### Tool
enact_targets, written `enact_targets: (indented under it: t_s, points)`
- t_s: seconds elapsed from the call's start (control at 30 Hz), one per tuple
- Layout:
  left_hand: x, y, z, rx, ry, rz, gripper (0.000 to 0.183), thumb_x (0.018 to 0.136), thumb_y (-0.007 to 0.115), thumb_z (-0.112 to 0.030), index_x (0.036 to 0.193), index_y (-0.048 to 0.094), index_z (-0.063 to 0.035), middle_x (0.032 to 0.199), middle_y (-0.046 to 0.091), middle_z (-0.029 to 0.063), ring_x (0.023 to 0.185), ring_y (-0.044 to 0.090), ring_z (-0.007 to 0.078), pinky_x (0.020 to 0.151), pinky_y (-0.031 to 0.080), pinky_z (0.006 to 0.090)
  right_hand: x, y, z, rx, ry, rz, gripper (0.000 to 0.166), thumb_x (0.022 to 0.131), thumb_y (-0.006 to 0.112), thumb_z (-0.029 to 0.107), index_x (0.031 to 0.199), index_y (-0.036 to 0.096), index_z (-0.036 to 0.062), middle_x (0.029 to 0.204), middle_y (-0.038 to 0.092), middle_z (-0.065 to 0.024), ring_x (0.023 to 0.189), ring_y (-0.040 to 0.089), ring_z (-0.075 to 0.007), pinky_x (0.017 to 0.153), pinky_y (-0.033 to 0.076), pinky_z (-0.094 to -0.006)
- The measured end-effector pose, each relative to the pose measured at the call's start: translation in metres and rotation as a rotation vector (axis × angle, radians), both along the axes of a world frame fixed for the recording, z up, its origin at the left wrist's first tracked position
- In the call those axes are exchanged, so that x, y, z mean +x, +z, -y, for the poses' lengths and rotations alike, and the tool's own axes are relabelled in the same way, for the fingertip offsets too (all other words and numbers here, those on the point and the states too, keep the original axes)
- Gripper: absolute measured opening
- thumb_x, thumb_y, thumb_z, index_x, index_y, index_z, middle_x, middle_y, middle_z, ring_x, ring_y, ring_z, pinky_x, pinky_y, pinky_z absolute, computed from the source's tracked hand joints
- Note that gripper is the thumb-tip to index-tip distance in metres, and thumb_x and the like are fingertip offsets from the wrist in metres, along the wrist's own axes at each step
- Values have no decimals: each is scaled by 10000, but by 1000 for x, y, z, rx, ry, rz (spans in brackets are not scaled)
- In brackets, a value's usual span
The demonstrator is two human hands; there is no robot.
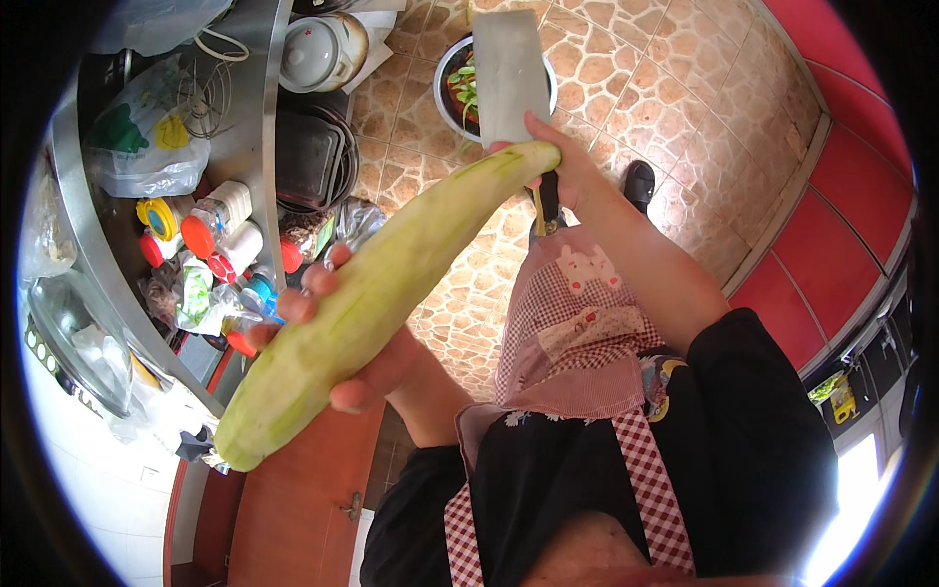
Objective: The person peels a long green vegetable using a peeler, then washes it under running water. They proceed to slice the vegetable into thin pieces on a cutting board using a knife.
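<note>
A long, pale green peeled gourd [367, 293] lies at a slant across the view, its thick end at lower left. My left hand [367, 352] grips it around the lower half, fingers on the far side and thumb on the near side. My right hand [576, 172] is closed around the handle of a cleaver, beside the gourd's narrow tip. The cleaver's broad metal blade [511, 77] points away from me, and its black handle shows below the hand. The gourd's tip hides part of the right hand's grip.
Beyond the blade, a bowl [440, 92] with green leafy scraps is low over the tiled floor [609, 66]. Metal shelving [268, 132] at left holds lidded jars [198, 235] and plastic bags [147, 125]. A lidded white pot [312, 55] and dark trays [312, 158] stand beside it. Red cabinets [829, 257] line the right.
</note>
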State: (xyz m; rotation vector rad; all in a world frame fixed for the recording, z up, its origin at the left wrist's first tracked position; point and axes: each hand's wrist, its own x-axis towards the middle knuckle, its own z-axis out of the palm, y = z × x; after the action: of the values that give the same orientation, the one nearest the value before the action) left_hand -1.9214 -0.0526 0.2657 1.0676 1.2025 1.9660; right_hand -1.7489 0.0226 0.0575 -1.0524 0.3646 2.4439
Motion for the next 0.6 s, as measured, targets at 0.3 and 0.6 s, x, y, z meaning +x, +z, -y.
enact_targets:
  t_s: [0.3, 0.6]
  points:
    - [8, 26, 31, 47, -64, 405, 784, 745, 713, -584, 1379, 458, -200, 1420, 422, 117, 1370, 274, 386, 1114, 178, 638, 11, 32, -29, 78, -295, 50, 329, 899, 643, 303, 990, 574, -6, 887, 670, -134, 732, 632, -193, 589, 502, -298]
    - [-13, 69, 76, -1012, -701, 1105, 1112, 724, 737, -567, 1524, 84, -155, 1463, 225, 314, 1113, 550, 460, 864, 510, 590, 21, 72, -66, 297, -264, 54, 175, 872, 653, 246, 779, 597, 110, 767, 634, -52, 698, 610, -168, 670, 523, -323]
